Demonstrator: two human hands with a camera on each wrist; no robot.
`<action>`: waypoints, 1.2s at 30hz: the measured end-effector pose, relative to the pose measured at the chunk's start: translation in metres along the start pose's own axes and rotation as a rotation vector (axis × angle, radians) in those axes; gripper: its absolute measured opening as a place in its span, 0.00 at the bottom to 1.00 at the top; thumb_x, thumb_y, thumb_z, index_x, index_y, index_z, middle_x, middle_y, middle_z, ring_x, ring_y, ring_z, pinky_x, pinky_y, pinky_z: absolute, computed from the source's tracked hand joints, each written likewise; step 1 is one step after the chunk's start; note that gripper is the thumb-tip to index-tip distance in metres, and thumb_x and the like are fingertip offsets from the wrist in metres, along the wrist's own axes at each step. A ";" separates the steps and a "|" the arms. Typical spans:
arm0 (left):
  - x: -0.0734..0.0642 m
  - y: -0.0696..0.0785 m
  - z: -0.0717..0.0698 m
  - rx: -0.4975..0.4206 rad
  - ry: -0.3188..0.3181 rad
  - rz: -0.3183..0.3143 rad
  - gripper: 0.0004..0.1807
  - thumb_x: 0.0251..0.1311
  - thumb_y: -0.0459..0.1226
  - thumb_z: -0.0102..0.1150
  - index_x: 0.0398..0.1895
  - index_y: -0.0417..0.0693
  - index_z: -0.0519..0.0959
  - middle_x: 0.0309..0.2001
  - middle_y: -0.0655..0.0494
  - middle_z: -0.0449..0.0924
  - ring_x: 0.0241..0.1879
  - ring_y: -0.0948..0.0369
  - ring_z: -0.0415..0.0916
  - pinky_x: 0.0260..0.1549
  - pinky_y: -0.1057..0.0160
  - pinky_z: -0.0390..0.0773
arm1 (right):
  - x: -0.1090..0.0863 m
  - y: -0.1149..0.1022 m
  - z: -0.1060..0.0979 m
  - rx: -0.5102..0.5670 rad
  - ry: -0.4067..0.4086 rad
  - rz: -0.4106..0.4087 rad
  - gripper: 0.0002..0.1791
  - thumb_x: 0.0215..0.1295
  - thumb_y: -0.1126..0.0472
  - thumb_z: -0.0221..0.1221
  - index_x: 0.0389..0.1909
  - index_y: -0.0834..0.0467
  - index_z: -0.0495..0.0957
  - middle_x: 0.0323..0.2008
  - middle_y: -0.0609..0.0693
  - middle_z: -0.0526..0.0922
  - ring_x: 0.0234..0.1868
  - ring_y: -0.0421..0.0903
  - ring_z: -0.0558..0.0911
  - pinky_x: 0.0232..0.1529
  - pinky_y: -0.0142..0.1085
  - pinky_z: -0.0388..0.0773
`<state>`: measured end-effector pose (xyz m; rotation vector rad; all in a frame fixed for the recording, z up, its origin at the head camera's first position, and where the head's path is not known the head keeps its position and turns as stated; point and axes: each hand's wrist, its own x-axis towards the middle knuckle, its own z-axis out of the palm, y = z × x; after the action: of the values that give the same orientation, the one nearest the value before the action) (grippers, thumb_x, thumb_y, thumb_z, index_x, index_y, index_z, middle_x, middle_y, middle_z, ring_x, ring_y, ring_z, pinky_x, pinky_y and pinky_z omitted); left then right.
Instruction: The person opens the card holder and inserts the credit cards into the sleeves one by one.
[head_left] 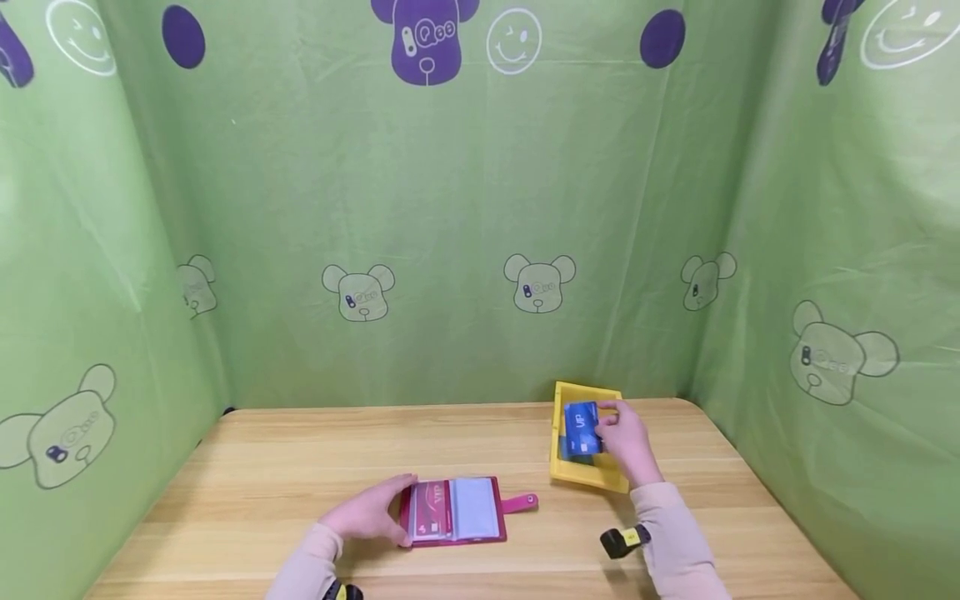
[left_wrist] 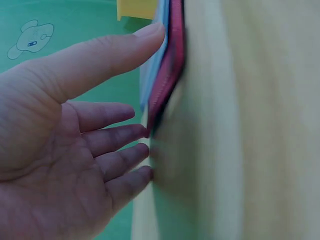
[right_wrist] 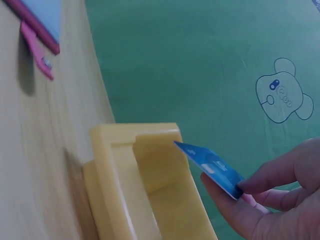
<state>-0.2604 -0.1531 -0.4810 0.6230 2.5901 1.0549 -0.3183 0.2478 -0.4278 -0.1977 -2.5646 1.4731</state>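
Note:
My right hand (head_left: 628, 443) pinches a blue VIP card (head_left: 581, 427) by its edge, thumb against fingers, above the yellow bin (head_left: 589, 477). In the right wrist view the card (right_wrist: 215, 167) is tilted and stands clear of the bin's rim. An open pink-red card holder (head_left: 491, 510) lies on the table, with a red VIP card (head_left: 431, 510) in its left clear sleeve. At the holder's left edge rests my left hand (head_left: 369, 510); the left wrist view shows its fingers mostly straight and the thumb touching the holder (left_wrist: 172, 65).
A pink snap strap (head_left: 520, 502) sticks out from the holder's right side toward the bin. Something blue-green (head_left: 570, 450) shows inside the bin under the held card. Green printed curtains (head_left: 450, 358) enclose the wooden table (head_left: 315, 450) at the back and sides.

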 end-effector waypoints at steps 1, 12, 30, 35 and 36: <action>0.000 0.002 -0.001 -0.008 0.002 -0.008 0.54 0.38 0.34 0.75 0.71 0.32 0.57 0.71 0.31 0.59 0.69 0.34 0.57 0.68 0.32 0.56 | -0.001 -0.001 0.000 0.028 -0.012 0.005 0.25 0.60 0.76 0.49 0.60 0.72 0.66 0.39 0.66 0.77 0.34 0.50 0.79 0.29 0.34 0.82; 0.016 0.029 -0.011 -0.080 0.082 -0.014 0.45 0.49 0.36 0.69 0.72 0.38 0.60 0.71 0.36 0.61 0.70 0.36 0.58 0.68 0.33 0.59 | -0.014 -0.011 0.033 0.317 -0.186 0.037 0.25 0.61 0.78 0.50 0.61 0.72 0.64 0.32 0.53 0.75 0.28 0.42 0.77 0.29 0.33 0.84; 0.049 0.055 0.018 -0.523 0.230 -0.082 0.31 0.60 0.35 0.60 0.64 0.28 0.66 0.52 0.34 0.78 0.47 0.45 0.82 0.48 0.51 0.85 | -0.048 -0.026 0.105 0.480 -0.354 0.099 0.24 0.56 0.78 0.52 0.57 0.70 0.68 0.34 0.55 0.73 0.29 0.45 0.76 0.28 0.32 0.81; 0.055 0.052 0.031 -0.740 0.213 -0.119 0.28 0.60 0.29 0.56 0.62 0.24 0.64 0.45 0.33 0.79 0.39 0.49 0.84 0.45 0.53 0.86 | -0.055 -0.027 0.111 0.507 -0.419 0.100 0.24 0.58 0.77 0.50 0.58 0.70 0.65 0.34 0.55 0.72 0.28 0.43 0.74 0.25 0.28 0.76; 0.057 0.051 0.033 -0.774 0.211 -0.123 0.27 0.59 0.28 0.56 0.61 0.24 0.65 0.43 0.34 0.79 0.36 0.51 0.84 0.44 0.54 0.87 | -0.056 -0.026 0.112 0.513 -0.425 0.100 0.24 0.59 0.77 0.50 0.58 0.70 0.65 0.33 0.56 0.72 0.28 0.43 0.74 0.26 0.28 0.77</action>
<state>-0.2817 -0.0733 -0.4727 0.1588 2.0611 1.9845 -0.2893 0.1292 -0.4652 0.0695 -2.3711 2.3648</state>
